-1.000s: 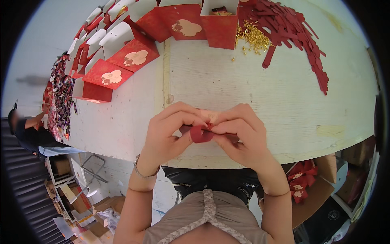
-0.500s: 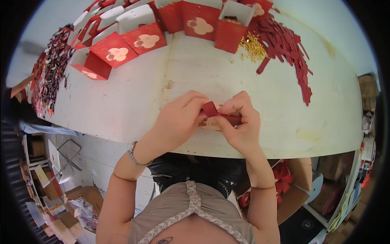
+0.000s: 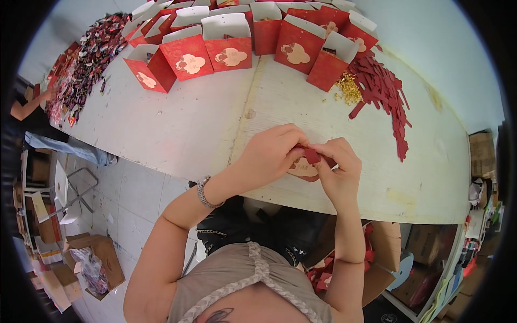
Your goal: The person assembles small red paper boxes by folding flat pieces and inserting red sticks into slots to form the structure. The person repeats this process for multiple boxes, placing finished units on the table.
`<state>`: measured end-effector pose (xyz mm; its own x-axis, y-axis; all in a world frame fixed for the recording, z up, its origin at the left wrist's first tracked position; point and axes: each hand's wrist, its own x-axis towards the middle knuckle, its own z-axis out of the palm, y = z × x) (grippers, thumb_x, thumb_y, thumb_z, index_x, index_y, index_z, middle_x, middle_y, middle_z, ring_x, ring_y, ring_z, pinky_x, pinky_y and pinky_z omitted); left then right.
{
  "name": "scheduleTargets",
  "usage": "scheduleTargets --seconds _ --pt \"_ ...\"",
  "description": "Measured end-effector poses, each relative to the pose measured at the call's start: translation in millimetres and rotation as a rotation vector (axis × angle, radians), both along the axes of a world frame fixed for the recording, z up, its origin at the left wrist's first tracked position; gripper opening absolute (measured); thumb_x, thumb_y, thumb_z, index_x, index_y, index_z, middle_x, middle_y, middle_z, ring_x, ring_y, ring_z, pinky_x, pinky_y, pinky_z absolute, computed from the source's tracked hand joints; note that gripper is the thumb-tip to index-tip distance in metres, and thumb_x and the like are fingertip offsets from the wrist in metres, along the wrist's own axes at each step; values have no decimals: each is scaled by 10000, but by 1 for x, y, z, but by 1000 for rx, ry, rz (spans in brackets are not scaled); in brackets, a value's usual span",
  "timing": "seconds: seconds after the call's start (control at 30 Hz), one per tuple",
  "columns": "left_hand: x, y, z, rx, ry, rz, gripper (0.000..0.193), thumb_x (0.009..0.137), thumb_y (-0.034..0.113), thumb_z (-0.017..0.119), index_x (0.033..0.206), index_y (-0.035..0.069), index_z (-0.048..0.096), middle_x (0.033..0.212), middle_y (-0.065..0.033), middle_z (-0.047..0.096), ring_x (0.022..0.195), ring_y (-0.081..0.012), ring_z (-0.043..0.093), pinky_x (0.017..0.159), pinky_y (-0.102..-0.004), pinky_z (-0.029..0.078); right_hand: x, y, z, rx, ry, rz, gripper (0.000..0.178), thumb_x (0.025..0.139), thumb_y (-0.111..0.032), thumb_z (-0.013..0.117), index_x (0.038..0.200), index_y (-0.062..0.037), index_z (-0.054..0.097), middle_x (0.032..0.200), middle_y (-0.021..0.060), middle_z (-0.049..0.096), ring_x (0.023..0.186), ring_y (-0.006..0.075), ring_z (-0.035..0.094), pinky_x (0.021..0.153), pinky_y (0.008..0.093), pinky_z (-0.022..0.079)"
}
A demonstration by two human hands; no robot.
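Observation:
Both of my hands meet over the near part of the table, close to its front edge. My left hand point(image 3: 274, 153), with a bracelet at its wrist, pinches a dark red strip point(image 3: 312, 156) from the left. From the right, my right hand point(image 3: 342, 169) has thumb and fingers closed on the same strip. Just under my fingers is a red box point(image 3: 305, 171) with a cream flower-shaped panel. My hands cover most of this box, so its top edge is hidden.
Open red gift boxes point(image 3: 186, 56) stand in rows along the back of the white table point(image 3: 177, 129). A heap of small gold pieces point(image 3: 349, 89) lies beside a pile of dark red strips point(image 3: 385, 97). Small wrapped packets point(image 3: 89, 70) are heaped far left, near another person's arm point(image 3: 29, 107).
The view has shifted, so the table's contents sit differently in it. My hands have drawn closer together, and the red strip shows as a smaller tab between my fingers.

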<state>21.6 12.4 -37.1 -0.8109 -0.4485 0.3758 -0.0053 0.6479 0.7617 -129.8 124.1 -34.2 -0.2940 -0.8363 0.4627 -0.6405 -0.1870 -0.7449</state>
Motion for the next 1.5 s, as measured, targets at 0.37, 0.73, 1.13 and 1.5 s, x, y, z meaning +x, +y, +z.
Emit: scheduleTargets --seconds 0.37,0.73,1.13,1.5 --pt "23 -147 28 -1174 -259 634 201 707 276 710 826 128 643 729 27 590 854 -160 562 994 -497 333 -66 147 70 863 675 -55 602 649 -384 774 1106 -23 624 985 120 674 932 294 605 864 382 432" --pt "33 21 -9 -66 401 453 621 679 370 809 1137 132 464 1212 -85 444 1164 -238 465 1012 -446 373 -5 -10 -54 -20 -564 415 609 552 -138 908 917 -120 420 1429 196 351 1305 287 381 1046 391 311" --pt "8 13 -48 413 436 400 96 828 8 643 787 0 557 921 -61 591 806 -117 534 720 -231 422 22 -13 -52 -392 -132 -92 110 765 32 686 804 9 585 905 139 641 770 210 596 690 259 470" --pt "-8 3 -27 865 428 412 240 870 49 620 1102 36 559 888 -24 609 728 -72 545 661 -219 464 26 -34 -40 -94 -679 -45 296 913 -48 565 1197 11 506 990 74 621 882 80 556 766 228 456"
